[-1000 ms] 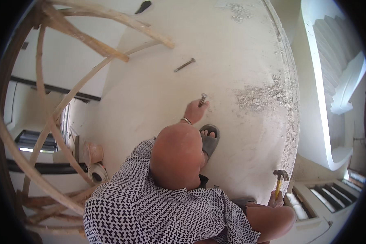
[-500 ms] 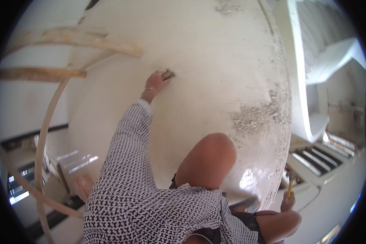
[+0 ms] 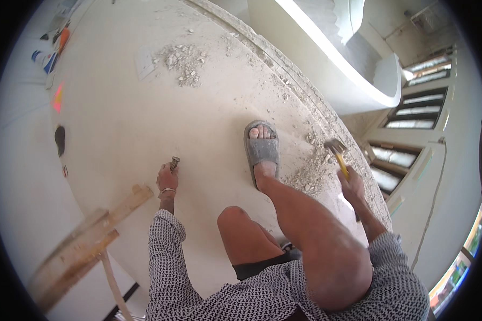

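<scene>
My left hand (image 3: pixel 167 179) is closed round a short, dull metal chisel (image 3: pixel 175 161), low over the pale dusty floor; its flat, round end sticks out past my fingers, and its other end is hidden. On the other side, my right hand (image 3: pixel 352 184) grips a hammer (image 3: pixel 341 160) by its yellow handle. The hammer's dark metal head is above or beside the broken rubble (image 3: pixel 308 174) along the floor's edge; whether it touches cannot be made out.
My sandalled foot (image 3: pixel 262 150) is planted between both hands. Another rubble heap (image 3: pixel 185 61) lies farther off. A white bathtub-like shell (image 3: pixel 326 59) stands beyond the raised edge at right. Wooden framing (image 3: pixel 91 235) juts in at left. A blue-and-white container (image 3: pixel 44 60) lies far left.
My view has turned and I have shifted position. The hammer has come up from beside my knee to the rubble. My left hand, with the chisel, appears lower and farther left.
</scene>
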### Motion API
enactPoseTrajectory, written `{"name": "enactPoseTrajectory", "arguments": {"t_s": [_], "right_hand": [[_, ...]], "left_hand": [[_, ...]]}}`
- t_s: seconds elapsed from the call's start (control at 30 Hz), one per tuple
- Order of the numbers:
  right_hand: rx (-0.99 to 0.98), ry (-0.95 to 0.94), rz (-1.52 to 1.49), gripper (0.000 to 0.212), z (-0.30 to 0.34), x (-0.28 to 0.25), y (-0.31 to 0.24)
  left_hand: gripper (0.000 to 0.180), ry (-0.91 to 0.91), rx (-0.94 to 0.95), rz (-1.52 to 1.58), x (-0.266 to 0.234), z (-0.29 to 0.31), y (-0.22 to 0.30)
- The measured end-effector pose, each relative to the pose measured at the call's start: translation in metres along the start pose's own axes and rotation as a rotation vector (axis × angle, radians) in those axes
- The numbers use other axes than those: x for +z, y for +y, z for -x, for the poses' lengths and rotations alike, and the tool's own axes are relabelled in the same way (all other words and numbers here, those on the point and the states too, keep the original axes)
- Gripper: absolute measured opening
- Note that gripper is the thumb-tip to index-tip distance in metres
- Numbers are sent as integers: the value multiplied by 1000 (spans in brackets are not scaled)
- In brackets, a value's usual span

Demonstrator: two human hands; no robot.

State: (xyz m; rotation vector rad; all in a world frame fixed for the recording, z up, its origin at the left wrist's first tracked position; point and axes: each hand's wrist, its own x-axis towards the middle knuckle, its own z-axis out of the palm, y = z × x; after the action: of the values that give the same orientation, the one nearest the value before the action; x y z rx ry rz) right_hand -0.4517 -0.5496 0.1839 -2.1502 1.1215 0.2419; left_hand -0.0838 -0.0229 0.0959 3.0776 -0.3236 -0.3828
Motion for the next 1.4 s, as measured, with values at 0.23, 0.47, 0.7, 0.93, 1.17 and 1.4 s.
{"name": "enactPoseTrajectory", "arguments": {"t_s": [0.23, 0.47, 0.7, 0.93, 1.17, 1.4], "right_hand": [[-130, 132, -250, 26, -114, 106, -111], [46, 77, -447, 23, -155, 121, -168], [97, 48, -507, 31, -175, 111, -189], [233, 211, -508, 36, -165, 80, -177], [363, 285, -611, 34, -182, 99, -184], [76, 120, -290, 32, -237, 115, -211]], "left_hand": [[24, -150, 88, -263, -48, -111, 0], [28, -263, 320, -352, -75, -221, 31], [19, -259, 517, -369, -70, -272, 65], [38, -769, 103, -289, -105, -255, 109], [30, -719, 396, -292, -95, -281, 145], [23, -675, 467, -279, -107, -278, 136]]}}
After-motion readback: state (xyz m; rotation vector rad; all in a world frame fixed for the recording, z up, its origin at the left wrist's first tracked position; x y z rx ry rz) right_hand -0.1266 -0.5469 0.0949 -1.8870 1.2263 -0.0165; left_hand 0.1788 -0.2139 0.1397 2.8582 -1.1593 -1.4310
